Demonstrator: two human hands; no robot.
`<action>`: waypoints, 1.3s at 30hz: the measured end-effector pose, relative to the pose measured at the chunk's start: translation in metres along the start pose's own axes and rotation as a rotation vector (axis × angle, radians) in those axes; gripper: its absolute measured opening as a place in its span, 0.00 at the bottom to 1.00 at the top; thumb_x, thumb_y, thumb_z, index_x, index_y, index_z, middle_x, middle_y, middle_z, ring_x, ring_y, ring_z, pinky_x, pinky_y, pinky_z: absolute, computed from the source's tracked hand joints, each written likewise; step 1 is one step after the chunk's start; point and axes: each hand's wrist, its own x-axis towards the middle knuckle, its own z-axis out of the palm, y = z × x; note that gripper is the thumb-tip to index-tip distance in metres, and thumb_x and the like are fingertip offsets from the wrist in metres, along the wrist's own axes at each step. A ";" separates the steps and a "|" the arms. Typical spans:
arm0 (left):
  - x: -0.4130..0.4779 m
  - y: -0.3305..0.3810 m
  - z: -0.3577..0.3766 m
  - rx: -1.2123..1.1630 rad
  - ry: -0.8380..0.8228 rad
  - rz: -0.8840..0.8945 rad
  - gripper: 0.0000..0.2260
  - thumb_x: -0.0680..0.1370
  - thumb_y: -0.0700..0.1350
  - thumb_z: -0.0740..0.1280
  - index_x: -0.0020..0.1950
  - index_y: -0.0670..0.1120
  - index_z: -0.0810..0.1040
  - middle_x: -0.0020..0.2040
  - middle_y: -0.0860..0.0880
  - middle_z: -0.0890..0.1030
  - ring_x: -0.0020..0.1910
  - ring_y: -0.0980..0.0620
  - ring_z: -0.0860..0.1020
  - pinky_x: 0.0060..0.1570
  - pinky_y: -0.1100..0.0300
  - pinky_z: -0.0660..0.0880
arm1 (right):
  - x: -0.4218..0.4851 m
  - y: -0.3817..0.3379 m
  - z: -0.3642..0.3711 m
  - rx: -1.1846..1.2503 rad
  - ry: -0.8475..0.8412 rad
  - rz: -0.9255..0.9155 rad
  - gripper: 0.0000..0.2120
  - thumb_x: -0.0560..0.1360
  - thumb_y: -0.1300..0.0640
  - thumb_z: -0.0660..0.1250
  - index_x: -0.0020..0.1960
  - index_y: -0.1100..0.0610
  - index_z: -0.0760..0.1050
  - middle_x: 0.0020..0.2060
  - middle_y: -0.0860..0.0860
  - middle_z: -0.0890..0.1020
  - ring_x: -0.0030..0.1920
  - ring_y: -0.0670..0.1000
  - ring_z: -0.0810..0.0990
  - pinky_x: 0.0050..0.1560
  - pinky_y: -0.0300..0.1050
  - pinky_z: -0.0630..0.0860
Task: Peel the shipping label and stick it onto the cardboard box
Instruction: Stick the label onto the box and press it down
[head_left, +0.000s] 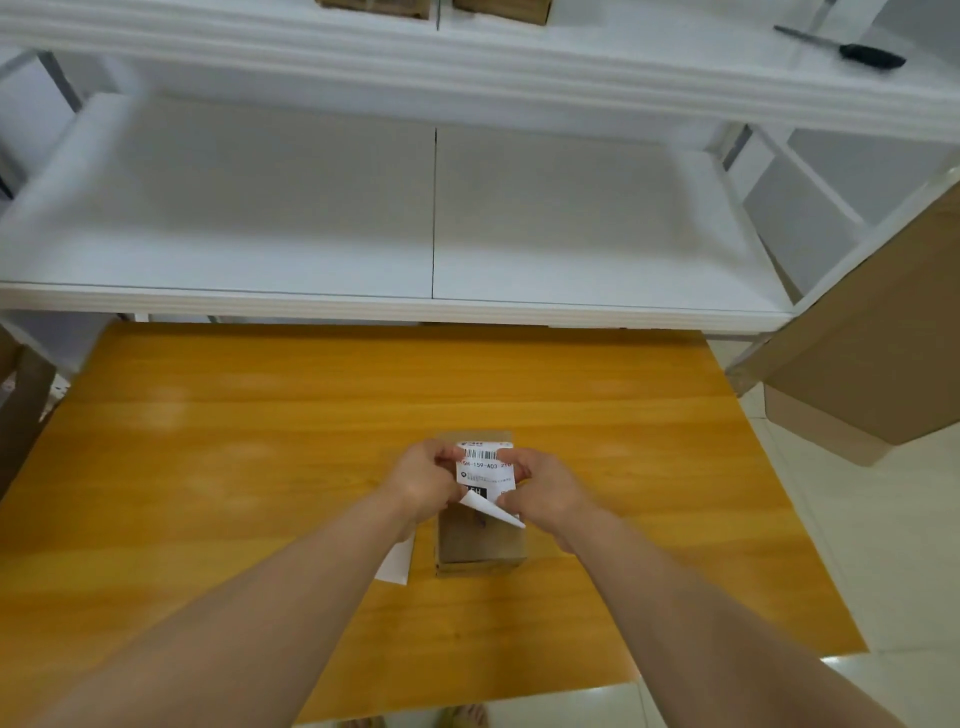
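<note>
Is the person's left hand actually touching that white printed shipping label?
Touching. The head view shows the left hand with its fingertips curled onto the left edge of the white printed shipping label, pinching it, with no gap between them.

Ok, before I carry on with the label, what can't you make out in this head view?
All in the head view:
- shipping label: fine print too small; its sides covered by the left hand and right hand.
- cardboard box: top mostly hidden behind label and hands.
- white sheet: partly under the left forearm.
- brown boxes up top: cut by the frame edge.
</note>
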 end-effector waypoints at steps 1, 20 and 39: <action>0.001 -0.001 0.001 -0.001 0.006 -0.001 0.21 0.75 0.26 0.66 0.66 0.40 0.74 0.51 0.47 0.79 0.44 0.52 0.77 0.34 0.65 0.73 | 0.001 0.000 0.000 -0.001 -0.005 -0.001 0.32 0.73 0.73 0.68 0.75 0.60 0.66 0.54 0.54 0.77 0.50 0.52 0.77 0.35 0.33 0.72; 0.017 -0.010 0.002 0.009 0.043 0.006 0.24 0.75 0.26 0.67 0.69 0.41 0.72 0.63 0.43 0.77 0.55 0.47 0.76 0.50 0.57 0.75 | 0.023 0.002 0.010 -0.064 0.031 -0.038 0.31 0.73 0.70 0.70 0.74 0.57 0.67 0.61 0.56 0.81 0.56 0.53 0.80 0.54 0.42 0.77; 0.025 -0.010 0.002 0.077 0.060 0.043 0.24 0.76 0.26 0.65 0.71 0.42 0.72 0.63 0.44 0.76 0.56 0.47 0.75 0.50 0.58 0.76 | 0.028 -0.001 0.010 -0.065 0.064 -0.035 0.32 0.73 0.70 0.71 0.74 0.57 0.67 0.61 0.57 0.80 0.58 0.54 0.80 0.57 0.44 0.77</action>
